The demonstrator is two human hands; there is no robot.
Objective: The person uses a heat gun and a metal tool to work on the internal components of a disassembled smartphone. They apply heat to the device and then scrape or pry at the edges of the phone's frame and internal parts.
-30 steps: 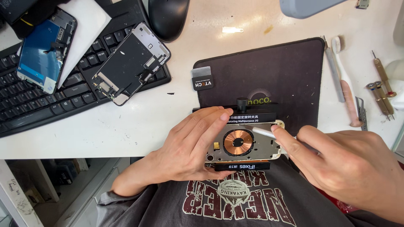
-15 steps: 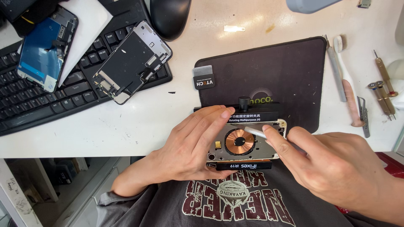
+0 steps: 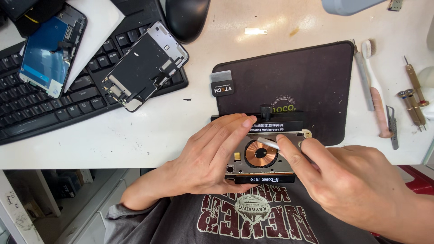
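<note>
Two bare hands work at the near edge of a white desk [image 3: 135, 135]. Far left, a black keyboard [image 3: 27, 108] carries a blue-backed phone screen [image 3: 47, 54] and a detached dark display panel [image 3: 144, 65]; a black mouse [image 3: 186, 18] lies beyond them. At centre, a small black tag with white lettering [image 3: 222, 86] sits at the left edge of a dark mat [image 3: 312, 77]. The opened phone housing [image 3: 266, 156], showing a copper coil [image 3: 260, 152], is clamped in a black jig [image 3: 264, 178] with white-lettered label strips at the desk's near edge. The left hand [image 3: 203, 158] lies flat on the housing's left part, fingers extended and close together. The right hand [image 3: 357, 180] pinches a thin silver tool [image 3: 270, 143] between thumb and forefinger, its tip over the coil. Far right lie a toothbrush [image 3: 375, 90], tweezers [image 3: 392, 126] and brass-tipped screwdrivers [image 3: 413, 97].
</note>
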